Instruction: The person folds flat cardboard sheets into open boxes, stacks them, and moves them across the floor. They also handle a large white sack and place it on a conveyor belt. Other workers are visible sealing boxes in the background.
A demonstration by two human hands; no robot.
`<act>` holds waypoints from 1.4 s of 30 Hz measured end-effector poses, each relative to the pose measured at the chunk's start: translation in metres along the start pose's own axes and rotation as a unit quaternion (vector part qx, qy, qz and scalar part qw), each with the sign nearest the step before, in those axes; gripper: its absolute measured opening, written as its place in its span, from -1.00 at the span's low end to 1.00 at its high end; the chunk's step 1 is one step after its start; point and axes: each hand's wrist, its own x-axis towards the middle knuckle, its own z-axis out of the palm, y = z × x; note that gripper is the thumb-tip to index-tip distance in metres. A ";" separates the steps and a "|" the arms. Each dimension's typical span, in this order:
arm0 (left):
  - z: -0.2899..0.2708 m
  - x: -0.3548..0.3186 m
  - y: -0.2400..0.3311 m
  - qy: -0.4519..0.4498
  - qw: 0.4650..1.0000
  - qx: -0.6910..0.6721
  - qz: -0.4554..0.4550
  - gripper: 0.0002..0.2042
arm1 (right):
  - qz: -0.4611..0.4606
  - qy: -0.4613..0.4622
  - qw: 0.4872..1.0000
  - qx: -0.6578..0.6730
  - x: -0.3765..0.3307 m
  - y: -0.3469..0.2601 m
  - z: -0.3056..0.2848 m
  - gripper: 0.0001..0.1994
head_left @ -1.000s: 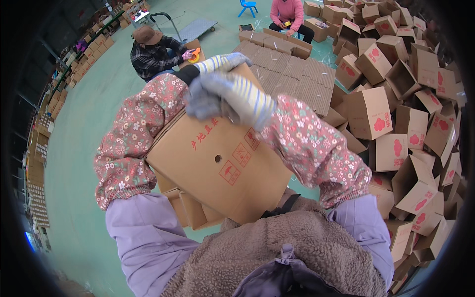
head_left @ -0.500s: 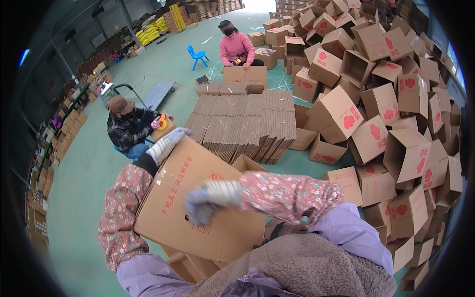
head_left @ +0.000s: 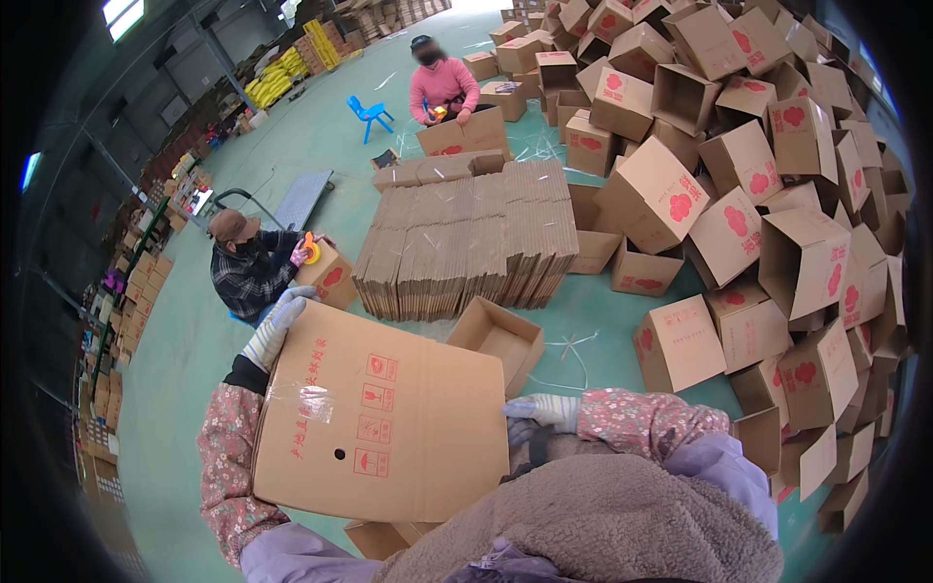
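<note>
A brown cardboard box point(head_left: 428, 442) with red print, a small round hole and a shiny strip of clear tape point(head_left: 316, 402) is tilted in front of my body. Its depth is hard to tell. Gloved in grey-white with stripes, my left hand point(head_left: 277, 328) is closed over the box's far left corner. My right hand point(head_left: 539, 415), in a matching glove, has curled fingers at the right edge; its fingertips are partly hidden. Just beyond that edge an open carton point(head_left: 498, 342) stands on the floor. Part of another carton point(head_left: 381, 537) shows beneath the box.
Stacked flat cardboard point(head_left: 457, 243) lies ahead. A large heap of open cartons point(head_left: 671, 199) fills the right side. A seated person point(head_left: 255, 262) with an orange tape roll is at left; another in pink point(head_left: 442, 89) works farther off. A blue chair point(head_left: 369, 115) and a flatbed trolley point(head_left: 303, 199) stand behind.
My right hand has moved from the middle of the box's face to its right edge, uncovering the tape strip and red symbols. My left hand keeps its hold; the box has shifted slightly.
</note>
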 end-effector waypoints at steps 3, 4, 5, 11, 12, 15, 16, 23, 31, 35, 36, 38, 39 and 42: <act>0.019 -0.007 0.026 -0.010 0.999 0.038 0.021 -0.55 | -0.013 0.033 0.999 0.034 0.003 -0.014 0.029 -0.59; 0.025 -0.008 0.034 -0.013 0.997 0.062 0.051 -0.54 | -0.034 0.025 0.999 0.027 0.001 -0.021 0.038 -0.57; 0.030 -0.011 0.042 -0.018 0.995 0.079 0.066 -0.52 | -0.051 0.018 0.998 0.021 -0.004 -0.025 0.046 -0.56; 0.000 -0.050 0.075 0.062 0.973 0.166 0.147 -0.33 | -0.279 -0.014 0.956 -0.092 -0.014 -0.051 0.077 -0.46; -0.010 -0.057 0.071 0.056 0.983 0.156 0.084 -0.32 | -0.264 0.016 0.962 -0.063 -0.015 -0.057 0.077 -0.48; -0.034 -0.072 0.034 0.011 0.991 0.123 -0.047 -0.28 | -0.286 0.060 0.956 -0.002 -0.014 -0.079 0.080 -0.57; -0.036 -0.083 0.009 0.002 0.992 0.094 -0.079 -0.30 | -0.314 0.082 0.946 -0.005 -0.016 -0.084 0.081 -0.60; -0.009 -0.077 -0.127 0.163 0.983 0.071 -0.035 -0.37 | -0.300 0.173 0.937 -0.049 -0.043 -0.089 0.080 -0.47; 0.109 -0.011 -0.229 0.205 0.965 0.095 -0.136 -0.30 | -0.302 0.264 0.914 -0.062 -0.082 -0.087 0.070 -0.54; 0.227 -0.016 -0.280 0.183 0.964 0.165 -0.095 -0.18 | -0.218 0.384 0.866 -0.235 -0.115 -0.085 0.056 -0.62; 0.253 -0.024 -0.292 0.144 0.964 0.209 -0.076 -0.18 | -0.198 0.401 0.848 -0.284 -0.117 -0.079 0.047 -0.64; 0.297 -0.048 -0.312 0.052 0.970 0.225 -0.072 -0.24 | -0.163 0.426 0.825 -0.332 -0.126 -0.073 0.026 -0.68; 0.311 -0.060 -0.326 0.008 0.976 0.201 -0.079 -0.30 | -0.158 0.437 0.811 -0.356 -0.127 -0.070 0.010 -0.70; 0.310 -0.082 -0.374 -0.193 0.956 0.153 -0.161 -0.54 | -0.135 0.461 0.798 -0.366 -0.128 -0.061 -0.041 -0.71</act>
